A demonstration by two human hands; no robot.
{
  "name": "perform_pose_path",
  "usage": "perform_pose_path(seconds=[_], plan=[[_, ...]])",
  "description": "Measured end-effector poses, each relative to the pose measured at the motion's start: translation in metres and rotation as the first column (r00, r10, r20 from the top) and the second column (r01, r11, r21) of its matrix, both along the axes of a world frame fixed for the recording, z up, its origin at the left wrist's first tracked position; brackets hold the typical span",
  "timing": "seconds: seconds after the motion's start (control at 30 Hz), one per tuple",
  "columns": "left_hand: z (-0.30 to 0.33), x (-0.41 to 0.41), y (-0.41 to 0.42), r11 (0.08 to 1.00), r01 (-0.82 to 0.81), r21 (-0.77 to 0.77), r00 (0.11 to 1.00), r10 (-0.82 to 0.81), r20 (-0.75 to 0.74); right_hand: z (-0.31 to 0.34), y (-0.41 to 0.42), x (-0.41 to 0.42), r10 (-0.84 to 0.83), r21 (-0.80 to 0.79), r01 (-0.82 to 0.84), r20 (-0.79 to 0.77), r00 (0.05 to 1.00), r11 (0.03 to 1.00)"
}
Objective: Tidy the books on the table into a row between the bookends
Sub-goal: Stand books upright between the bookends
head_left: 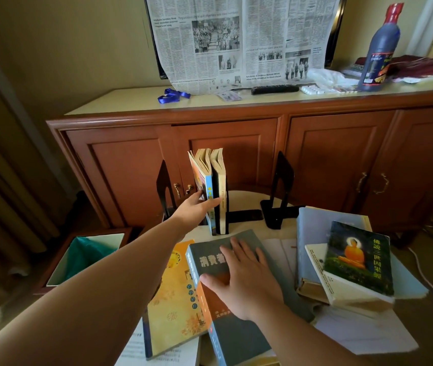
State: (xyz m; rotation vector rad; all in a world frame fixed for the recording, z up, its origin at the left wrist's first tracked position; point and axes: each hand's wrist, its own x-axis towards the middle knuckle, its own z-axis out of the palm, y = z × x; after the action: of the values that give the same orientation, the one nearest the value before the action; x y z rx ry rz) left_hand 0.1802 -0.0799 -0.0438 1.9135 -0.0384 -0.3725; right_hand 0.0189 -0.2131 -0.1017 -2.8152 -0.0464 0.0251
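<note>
Left hand (pixel 196 207): stretched forward, fingers extended and pressed against the spines of the standing books, thumb side against the outer cover; steadying, not clasping
Right hand (pixel 239 281): lying flat, fingers spread wide, palm down on the grey book, thumb out over its left edge; no grasp formed yet
Grey book (pixel 239 307): flat on the table, cover up, overlapping the yellow book (pixel 175 299) beneath its left side
Standing books (pixel 211 191): three or so upright, leaning slightly left, just beside the middle bookend, well short of a full row
Left bookend (pixel 165 188): black, upright, just left of the steadying hand
Middle bookend (pixel 239 215): black foot showing at the right of the standing books; upright plate mostly hidden behind them
Right bookend (pixel 281 191): black, apart from the books, open gap between
Loose pile (pixel 352 260): at the right of the table, green-covered book with a seated orange figure on top of pale ones, untouched
Table (pixel 247 199): pale, round edge visible behind the bookends
Step in hand: likely bracing the row while claiming the next volume
Next move calls for: curling fingers under the grey book's edge, tipping it upright, spine outward, sliding it against the row without letting the leaners topple
Beyond: wooden cabinet (pixel 236 154), newspaper (pixel 236 40) hanging above, dark bottle (pixel 379 48) on top
</note>
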Motion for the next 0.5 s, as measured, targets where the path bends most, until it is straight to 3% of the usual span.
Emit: perform_pose_path(seconds=[0.17,0.3,0.43,0.5], plan=[[0.005,-0.016,0.011,0.97,-0.014,0.243,0.998,0.001,0.057,-0.003,-0.001,-0.003,-0.026,0.02,0.025,0.05,0.998,0.999],[-0.003,-0.058,0.03,0.81,-0.106,0.577,0.982,-0.006,0.19,-0.002,0.0,-0.009,-0.147,0.015,0.147,0.081,0.986,0.989],[-0.021,-0.113,0.041,0.779,0.022,0.627,1.0,-0.013,-0.019,0.001,0.003,-0.012,-0.251,0.018,0.25,0.077,0.965,0.968],[-0.028,-0.132,0.041,0.812,0.031,0.583,0.998,0.009,-0.066,0.002,0.005,-0.011,-0.295,0.03,0.294,0.043,0.955,0.955]])
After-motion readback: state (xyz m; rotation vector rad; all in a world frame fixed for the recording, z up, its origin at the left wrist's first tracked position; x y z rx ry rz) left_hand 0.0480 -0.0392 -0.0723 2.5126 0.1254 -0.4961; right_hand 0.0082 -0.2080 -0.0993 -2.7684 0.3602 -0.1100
